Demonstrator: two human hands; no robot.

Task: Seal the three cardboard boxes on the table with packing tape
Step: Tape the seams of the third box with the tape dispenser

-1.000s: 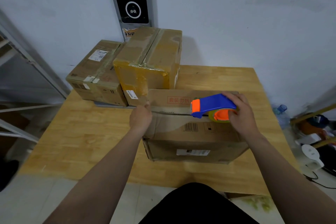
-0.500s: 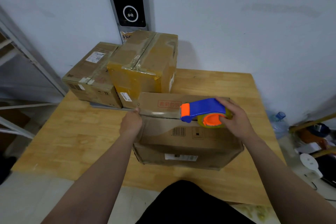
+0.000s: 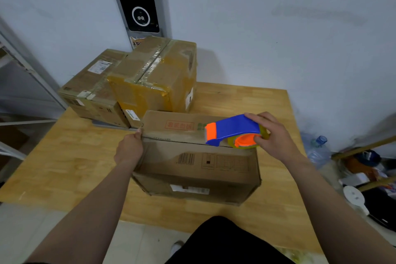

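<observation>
The nearest cardboard box sits at the middle of the table's near edge, its top flaps meeting in a seam that runs left to right. The right hand is closed around the blue-and-orange tape dispenser, which rests on the seam toward the box's right end. The left hand is curled at the seam's left end, thumb pressed there; whether it pins a tape end I cannot tell. To do this well, keep the dispenser low on the seam and the flaps flat. Two more boxes, a tall taped box and a flat box, crowd the far left corner of the table. The right side lies open.
</observation>
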